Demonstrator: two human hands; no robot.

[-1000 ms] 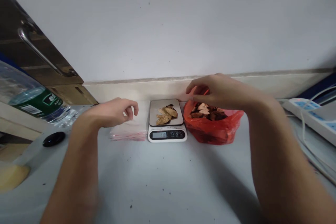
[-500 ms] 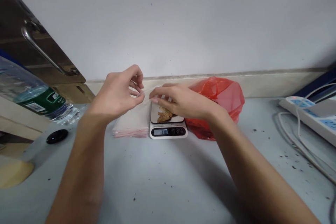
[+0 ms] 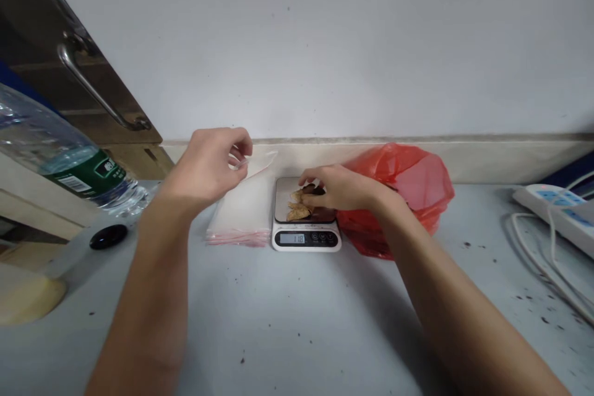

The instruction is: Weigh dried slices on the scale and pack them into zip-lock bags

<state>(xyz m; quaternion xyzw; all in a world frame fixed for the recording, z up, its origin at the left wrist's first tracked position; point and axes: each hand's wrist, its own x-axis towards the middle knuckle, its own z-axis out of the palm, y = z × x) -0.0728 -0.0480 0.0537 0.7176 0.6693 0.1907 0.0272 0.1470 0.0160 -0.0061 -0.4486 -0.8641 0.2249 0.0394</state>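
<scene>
My left hand (image 3: 206,161) is closed in a pinch on the edge of a thin clear plastic zip bag (image 3: 265,165), whose red-lined edge rises toward the right. Below it lies a stack of clear plastic bags (image 3: 244,207) with pinkish-red edges. Beside the stack is a small white digital kitchen scale (image 3: 283,241), its display reading about 11.8. Several dried brown pieces (image 3: 298,214), wrinkled and leaf-like, sit on its plate. My right hand (image 3: 341,187) reaches over the plate, thumb and fingers curled around some of these pieces; the palm hides part of them.
A crumpled red plastic bag (image 3: 422,182) lies right of the scale. At the left are a water bottle (image 3: 88,173), a black oval object (image 3: 108,237) and a blurred yellowish object (image 3: 39,300). A white power strip (image 3: 552,201) with cables lies at the right, and a wall stands behind.
My right hand has let go of the clear zip bag and moved right and down to the dried pieces on the scale. The left hand keeps its pinch on the bag. The view has shifted slightly.
</scene>
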